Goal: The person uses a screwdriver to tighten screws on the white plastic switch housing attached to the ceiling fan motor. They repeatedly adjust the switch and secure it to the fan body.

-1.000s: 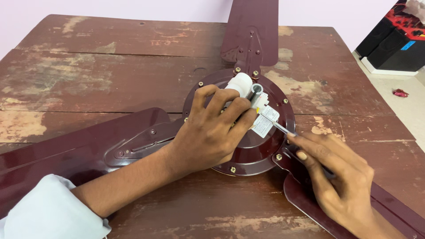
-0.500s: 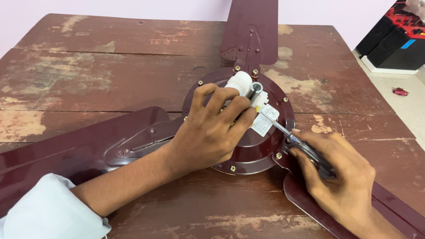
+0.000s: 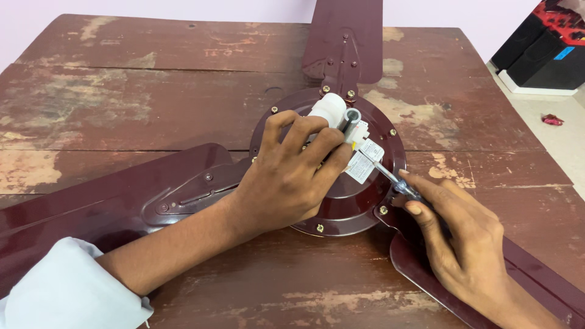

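Maroon steel ceiling fan (image 3: 341,201) looks heavy, rigid on the tabletop (image 3: 122,91); my left hand (image 3: 292,176) grips its hub, right hand (image 3: 463,244) pinches a slim screwdriver (image 3: 390,176).

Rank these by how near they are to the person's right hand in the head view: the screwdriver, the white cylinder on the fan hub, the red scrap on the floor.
From the right hand:
1. Screwdriver: held in its fingers, tip toward the hub.
2. White cylinder: on the hub's top, under the left hand.
3. Red scrap: off the table, on the floor at far right.
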